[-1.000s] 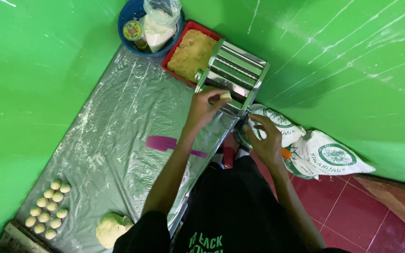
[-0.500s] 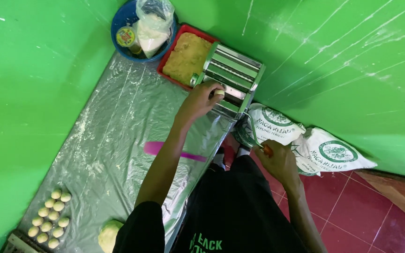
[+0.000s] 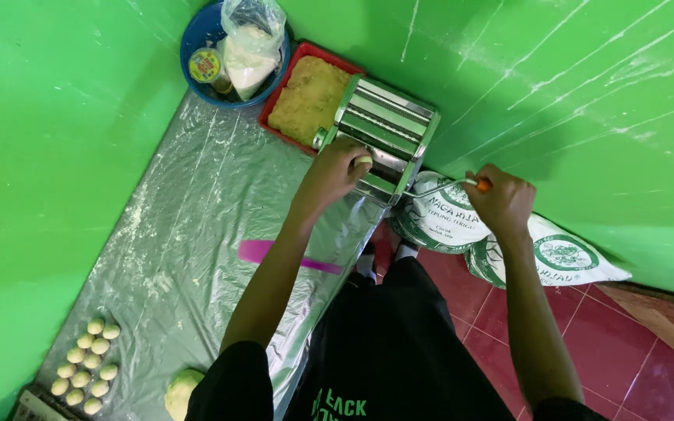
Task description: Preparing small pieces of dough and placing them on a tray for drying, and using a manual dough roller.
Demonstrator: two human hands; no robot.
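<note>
Table: plastic-covered table (image 3: 196, 226) is running along the green wall (image 3: 56, 117), dusted with flour.
Sacks: two white printed sacks (image 3: 555, 257) are lying on the red tiled floor (image 3: 633, 343) below the right hand.
Roller machine: steel roller machine (image 3: 384, 132) is sitting at the table's far corner, just beside a red tray (image 3: 306, 101) of yellowish crumbly filling.
Bowl: blue bowl (image 3: 212, 47) is holding a clear bag of white powder (image 3: 251, 47) and a small lidded tub (image 3: 204, 66).
Scraper: pink scraper (image 3: 274, 253) is lying flat on the plastic, partly hidden by the left forearm.
Left hand: left hand (image 3: 337, 168) is pinching a pale dough piece (image 3: 363, 160) narrowly at the machine's rollers.
Right hand: right hand (image 3: 501, 199) is closing in a fist around the orange-tipped crank handle (image 3: 473, 184).
Dough balls: small dough balls (image 3: 83, 362) are sitting in rows near the table's near end, with a larger dough lump (image 3: 181, 386) beside them.
Step, as judged: dough is being fed into the rollers while the crank is gripped.
Next move, as judged: it is calling for steady cranking, with fingertips kept clear of the rollers.
</note>
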